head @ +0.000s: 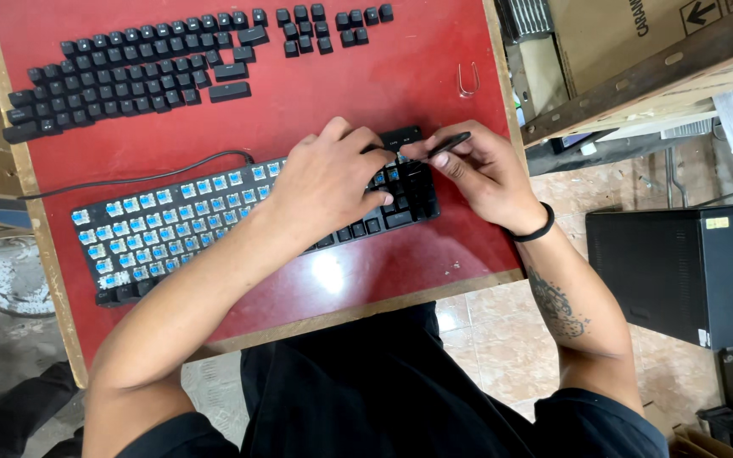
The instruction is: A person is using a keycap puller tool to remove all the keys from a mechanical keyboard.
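A black mechanical keyboard (171, 225) lies on a red table (366, 93), most of its caps off so blue switches show. My left hand (328, 182) rests on its right part, fingers curled over the keys there. My right hand (481, 174) holds a thin black tool (447, 142) at the keyboard's upper right corner, its tip by a remaining black keycap. Removed black keycaps (129, 80) are laid out in rows at the table's far left side.
A wire keycap puller (467, 80) lies near the table's right edge. The keyboard's cable (137, 176) runs left. Cardboard boxes (629, 34) and a wooden beam stand at the right, with a black case (676, 271) on the tiled floor.
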